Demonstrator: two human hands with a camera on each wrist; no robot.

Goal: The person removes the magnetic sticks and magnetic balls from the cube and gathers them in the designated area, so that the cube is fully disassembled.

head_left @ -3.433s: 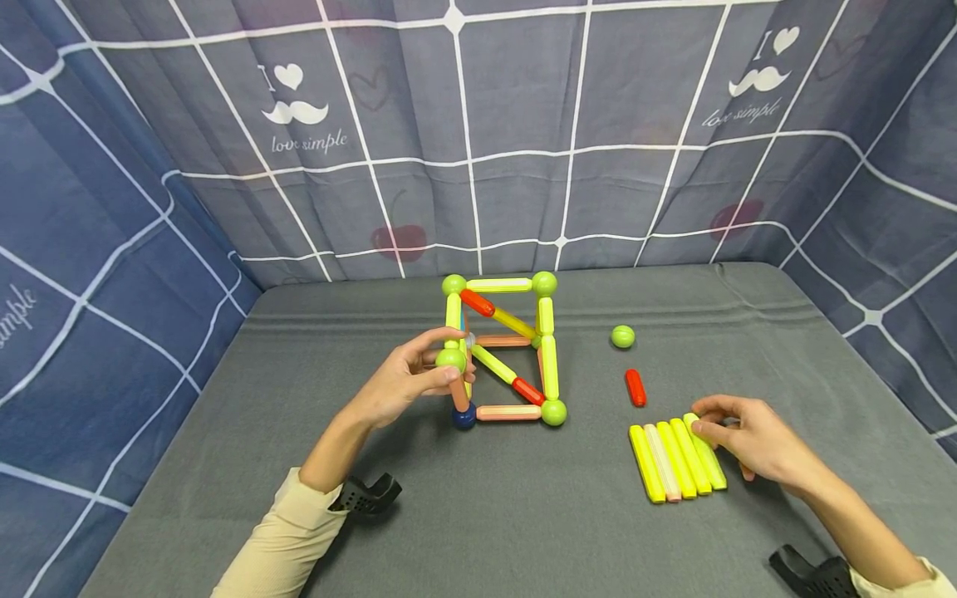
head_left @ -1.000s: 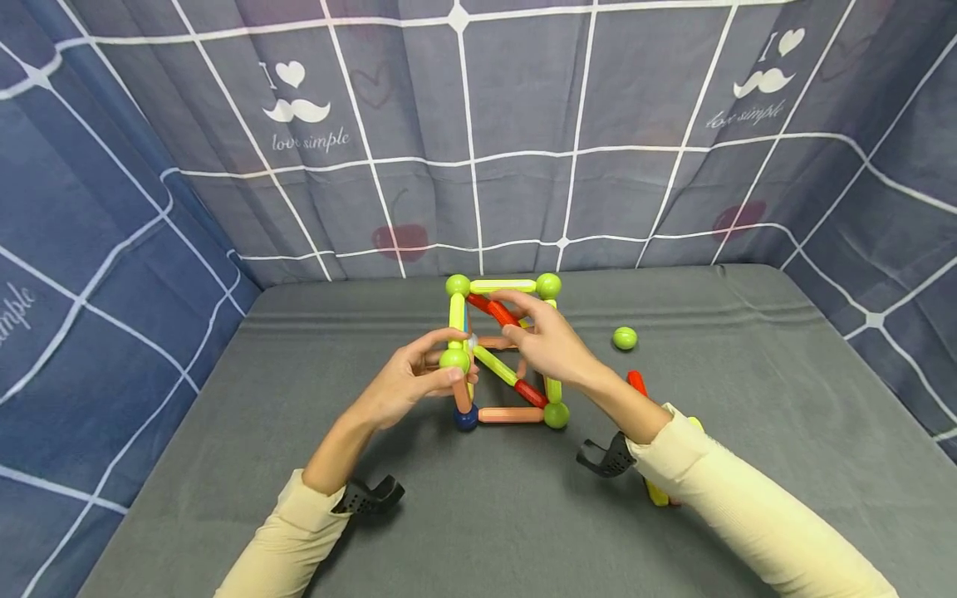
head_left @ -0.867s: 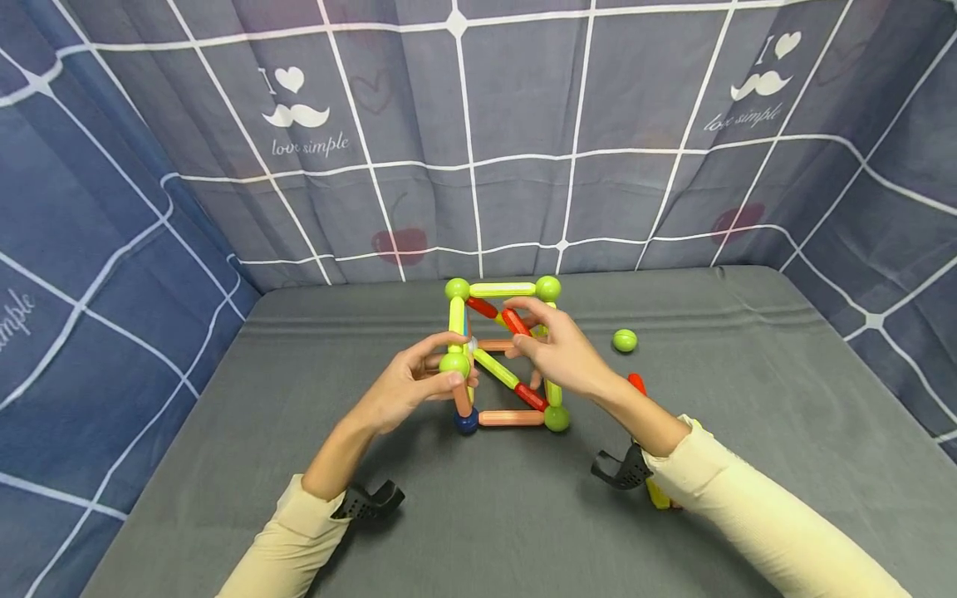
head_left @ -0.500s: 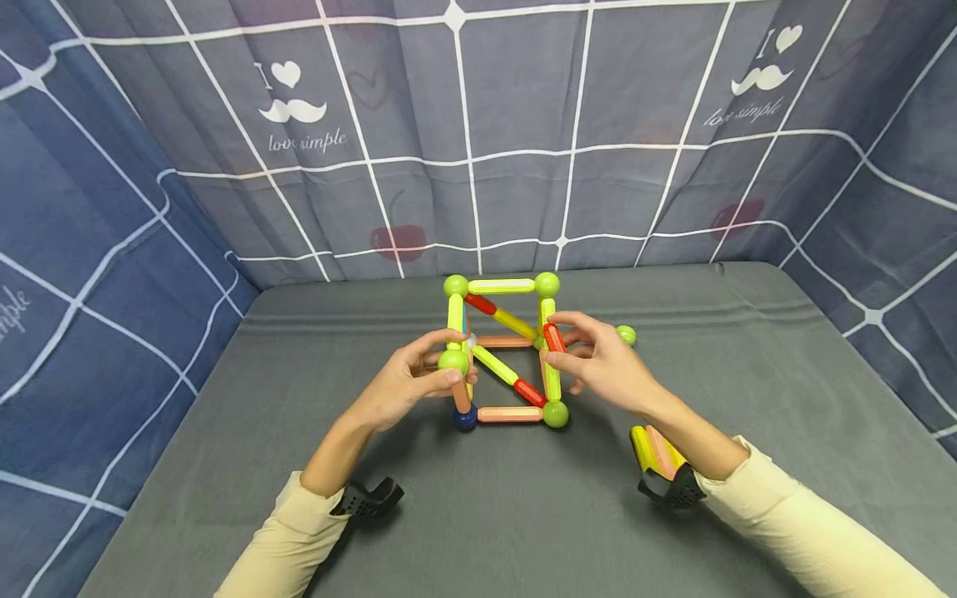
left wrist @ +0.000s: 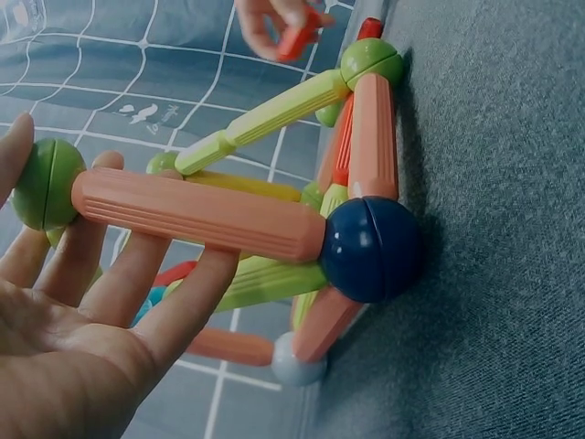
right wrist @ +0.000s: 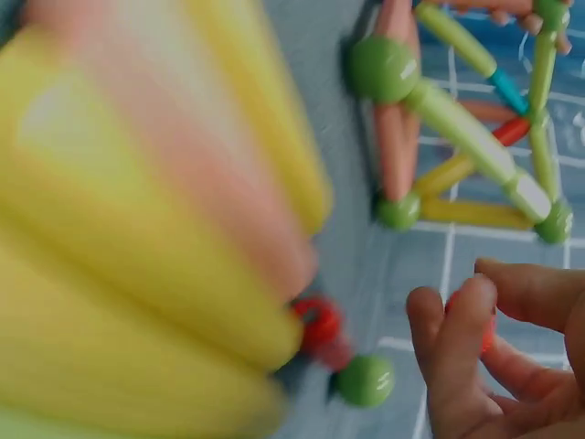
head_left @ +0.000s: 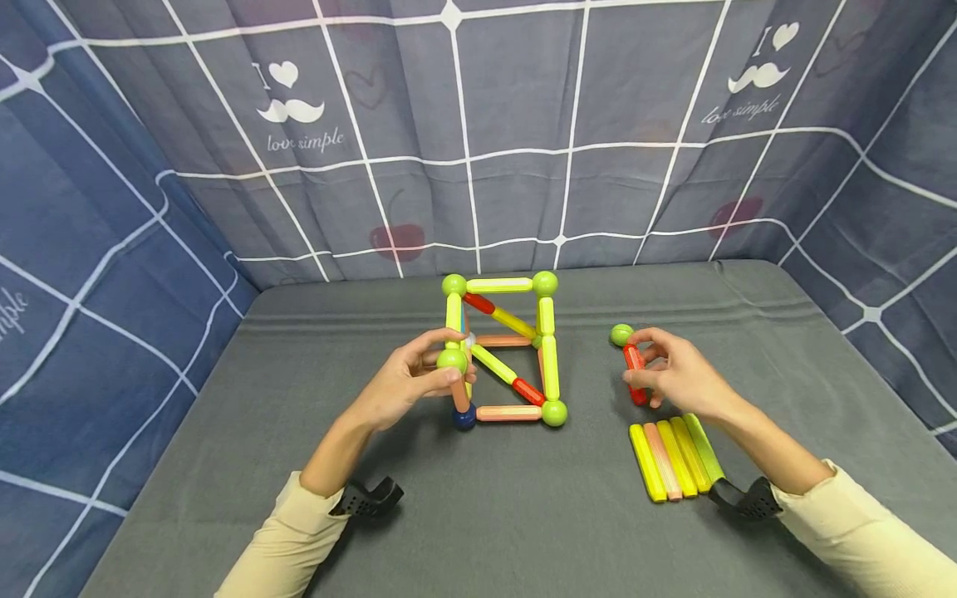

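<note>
My left hand [head_left: 395, 386] holds the near upper-left corner of a cube-like frame of magnetic rods and balls. Its thumb and fingers are around a green ball [head_left: 452, 360] and the upright orange rod [left wrist: 201, 215], which meets a dark blue ball [left wrist: 373, 249] on the table. Diagonals of red and yellow-green rods cross the frame. To the right, my right hand [head_left: 684, 378] pinches a short red rod [head_left: 633, 357] between thumb and fingers. Below it in the head view lies a second red rod [head_left: 638, 396], partly covered; a loose green ball [head_left: 621, 335] is just behind.
A row of several yellow, orange and green rods [head_left: 676, 457] lies on the grey cloth in front of my right hand. The black wrist strap [head_left: 748, 501] overlaps the row's right end. A grid-patterned curtain [head_left: 516, 199] stands behind and at both sides.
My right hand went from the rod row to over the frame, then carried the red rod back right toward the loose ball. My left hand keeps its hold on the corner.
</note>
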